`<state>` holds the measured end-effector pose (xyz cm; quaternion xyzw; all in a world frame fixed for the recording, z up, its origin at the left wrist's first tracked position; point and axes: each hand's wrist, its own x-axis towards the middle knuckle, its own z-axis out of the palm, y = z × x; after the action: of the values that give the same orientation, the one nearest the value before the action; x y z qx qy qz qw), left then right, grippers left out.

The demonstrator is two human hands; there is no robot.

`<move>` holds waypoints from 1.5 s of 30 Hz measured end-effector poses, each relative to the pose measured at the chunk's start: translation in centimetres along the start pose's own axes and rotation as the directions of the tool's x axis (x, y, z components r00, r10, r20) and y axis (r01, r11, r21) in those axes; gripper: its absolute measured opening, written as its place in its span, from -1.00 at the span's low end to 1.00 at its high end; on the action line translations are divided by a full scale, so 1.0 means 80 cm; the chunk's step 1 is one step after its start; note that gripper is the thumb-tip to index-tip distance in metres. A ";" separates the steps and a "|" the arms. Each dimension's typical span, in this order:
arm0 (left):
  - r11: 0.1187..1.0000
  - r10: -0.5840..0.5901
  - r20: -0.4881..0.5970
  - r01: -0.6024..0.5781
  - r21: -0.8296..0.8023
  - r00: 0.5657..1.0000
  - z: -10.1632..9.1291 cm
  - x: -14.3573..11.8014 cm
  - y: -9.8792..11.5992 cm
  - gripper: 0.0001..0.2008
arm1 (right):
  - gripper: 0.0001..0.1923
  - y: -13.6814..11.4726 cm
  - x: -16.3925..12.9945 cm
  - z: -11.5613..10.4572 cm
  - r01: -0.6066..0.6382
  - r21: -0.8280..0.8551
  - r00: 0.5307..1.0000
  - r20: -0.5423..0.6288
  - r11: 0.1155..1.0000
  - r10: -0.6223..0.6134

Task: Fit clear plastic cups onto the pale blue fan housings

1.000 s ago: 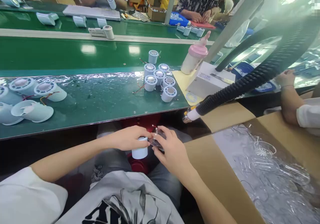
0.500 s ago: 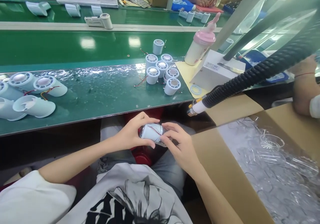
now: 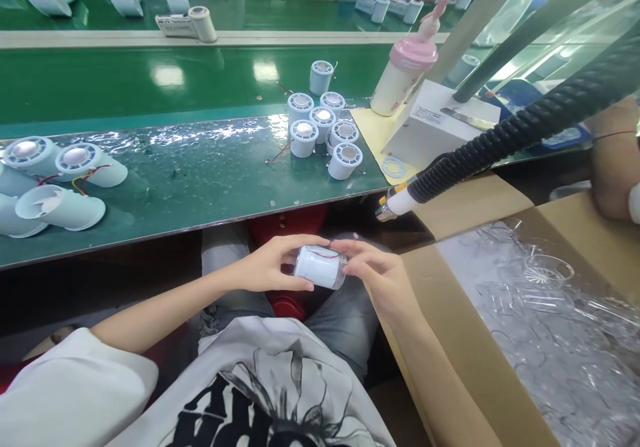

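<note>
Standing at twelve o'clock from the hands, a cluster of small pale-blue cylinders [image 3: 325, 124] crowds the green workbench [image 3: 200, 180], with larger pale-blue housings [image 3: 55, 180] lying at ten o'clock. At one o'clock a black corrugated hose [image 3: 505, 134] slants down to a white nozzle [image 3: 395, 204], passing a pink-capped bottle [image 3: 405, 67] and a white box [image 3: 440, 127]. At three o'clock an open cardboard carton [image 3: 465, 340] holds clear plastic parts [image 3: 550, 327]; another person's arm [image 3: 615, 167] shows beyond it. The bench edge runs just above the hands, leaving open room only over the lap. The left hand [image 3: 267, 267] and right hand [image 3: 377, 277] each close their fingers on one end of a pale-blue cylinder [image 3: 320, 266] lying sideways, a red wire along its top.
</note>
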<state>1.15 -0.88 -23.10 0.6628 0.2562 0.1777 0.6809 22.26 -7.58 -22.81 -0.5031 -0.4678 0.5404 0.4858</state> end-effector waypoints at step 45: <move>0.937 0.135 0.071 -0.151 0.314 0.988 -0.004 -0.017 0.026 -0.29 | -0.61 -0.011 -0.013 0.000 -0.316 0.131 0.943 0.148 0.940 0.297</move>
<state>0.06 -1.32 -20.89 0.7848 0.2162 0.1671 0.5562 22.35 -8.55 -21.84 -0.4959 -0.3707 0.6745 0.4021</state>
